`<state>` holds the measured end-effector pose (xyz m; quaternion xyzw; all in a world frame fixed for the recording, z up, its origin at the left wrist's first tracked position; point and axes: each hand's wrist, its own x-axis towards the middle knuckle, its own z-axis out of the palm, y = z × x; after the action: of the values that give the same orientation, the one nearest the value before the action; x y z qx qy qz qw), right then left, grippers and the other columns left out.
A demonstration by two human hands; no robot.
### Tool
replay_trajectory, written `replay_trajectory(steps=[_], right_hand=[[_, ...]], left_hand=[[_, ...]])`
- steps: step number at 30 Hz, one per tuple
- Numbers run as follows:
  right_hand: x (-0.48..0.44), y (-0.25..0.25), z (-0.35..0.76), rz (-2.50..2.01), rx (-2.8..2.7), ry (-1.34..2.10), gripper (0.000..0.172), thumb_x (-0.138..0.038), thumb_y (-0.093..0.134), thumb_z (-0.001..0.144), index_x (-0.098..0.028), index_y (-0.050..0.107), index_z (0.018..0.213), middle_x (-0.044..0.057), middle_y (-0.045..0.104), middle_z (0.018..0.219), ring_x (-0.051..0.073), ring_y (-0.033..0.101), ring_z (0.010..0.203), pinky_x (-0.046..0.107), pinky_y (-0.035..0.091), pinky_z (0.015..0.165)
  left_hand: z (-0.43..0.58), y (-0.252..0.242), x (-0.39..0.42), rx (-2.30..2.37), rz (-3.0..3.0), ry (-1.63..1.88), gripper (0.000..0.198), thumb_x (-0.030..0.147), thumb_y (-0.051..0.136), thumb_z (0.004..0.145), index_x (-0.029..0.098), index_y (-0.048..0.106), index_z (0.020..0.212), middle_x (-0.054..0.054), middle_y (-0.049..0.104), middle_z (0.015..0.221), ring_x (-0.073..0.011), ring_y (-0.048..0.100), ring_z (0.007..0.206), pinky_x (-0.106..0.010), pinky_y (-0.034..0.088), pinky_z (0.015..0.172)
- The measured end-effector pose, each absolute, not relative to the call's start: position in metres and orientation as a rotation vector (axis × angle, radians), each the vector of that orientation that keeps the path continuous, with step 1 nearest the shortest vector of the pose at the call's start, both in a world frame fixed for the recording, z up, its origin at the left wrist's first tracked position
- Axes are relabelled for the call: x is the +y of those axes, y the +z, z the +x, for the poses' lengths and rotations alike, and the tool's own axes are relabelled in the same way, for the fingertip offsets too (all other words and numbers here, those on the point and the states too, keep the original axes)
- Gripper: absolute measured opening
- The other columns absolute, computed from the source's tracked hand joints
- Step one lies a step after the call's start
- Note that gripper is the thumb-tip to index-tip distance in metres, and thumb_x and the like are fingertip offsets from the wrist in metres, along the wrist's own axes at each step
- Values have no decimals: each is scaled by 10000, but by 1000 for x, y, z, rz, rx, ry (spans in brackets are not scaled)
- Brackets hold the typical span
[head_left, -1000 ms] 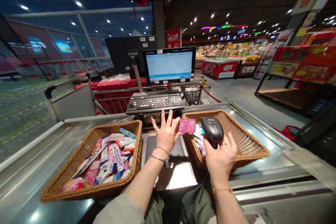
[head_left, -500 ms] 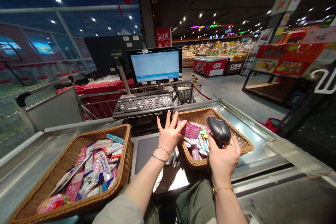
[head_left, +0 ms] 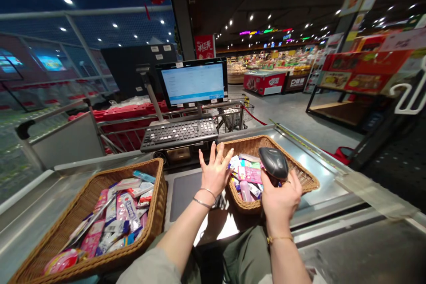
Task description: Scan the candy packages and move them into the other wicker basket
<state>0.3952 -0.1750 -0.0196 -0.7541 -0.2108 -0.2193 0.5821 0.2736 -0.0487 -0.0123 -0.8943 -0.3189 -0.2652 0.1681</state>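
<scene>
My right hand point(head_left: 282, 197) is closed around the handle of a black barcode scanner point(head_left: 273, 163), its head held over the right wicker basket point(head_left: 301, 175). Fingers spread, my left hand point(head_left: 214, 171) hovers at the left rim of that basket and holds nothing. Inside the basket lie small packaged goods, among them a pink packet point(head_left: 249, 174) and a pale purple tube point(head_left: 245, 191). To my left, a larger wicker basket point(head_left: 164, 195) holds many wrapped sweets, with a purple-and-white packet point(head_left: 130, 211) on top.
A keyboard point(head_left: 179, 133) and a lit monitor point(head_left: 193, 82) stand behind the baskets. Between the baskets is a grey pad point(head_left: 186, 197). The metal counter point(head_left: 306, 155) extends to the right. Beyond it are a shopping cart point(head_left: 229, 115) and a red freezer chest point(head_left: 264, 83).
The pink packet at my left fingertips has left them, and a pink packet now lies among the goods in the right basket. My right hand keeps hold of the scanner.
</scene>
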Motion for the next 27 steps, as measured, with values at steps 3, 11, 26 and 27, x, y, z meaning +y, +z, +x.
replay_trajectory(steps=[3,11,26,27], right_hand=[[-173,-17,388,-1752,-531,-525,498,-514,650,764,-71,716,983,224,680,1128,355,508,1256,489,385,1068],[-166,-17,368,-1738,-652,-560,478,-439,660,782,-75,686,1090,189,692,1134,335,486,1282,505,352,1085],[-148,-11,319,-1674,-817,-420,497,-452,642,801,-96,659,1148,176,670,1179,340,434,1316,513,337,1089],[-146,-12,316,-1673,-827,-408,488,-452,637,803,-103,662,1142,174,674,1169,342,429,1318,520,334,1086]], left_hand=[[266,-10,-49,-939,-2525,-764,595,511,451,932,348,340,1493,-66,224,1614,-333,107,1503,-717,-14,1137],[244,-2,-51,-1050,-2480,-775,638,541,465,920,333,317,1504,-65,198,1621,-332,78,1507,-720,-13,1135],[189,6,-46,-1230,-2396,-761,637,528,485,916,283,364,1491,-76,214,1612,-347,106,1502,-724,24,1137],[184,6,-45,-1240,-2389,-756,638,525,487,916,284,361,1492,-74,212,1612,-347,107,1502,-725,29,1136]])
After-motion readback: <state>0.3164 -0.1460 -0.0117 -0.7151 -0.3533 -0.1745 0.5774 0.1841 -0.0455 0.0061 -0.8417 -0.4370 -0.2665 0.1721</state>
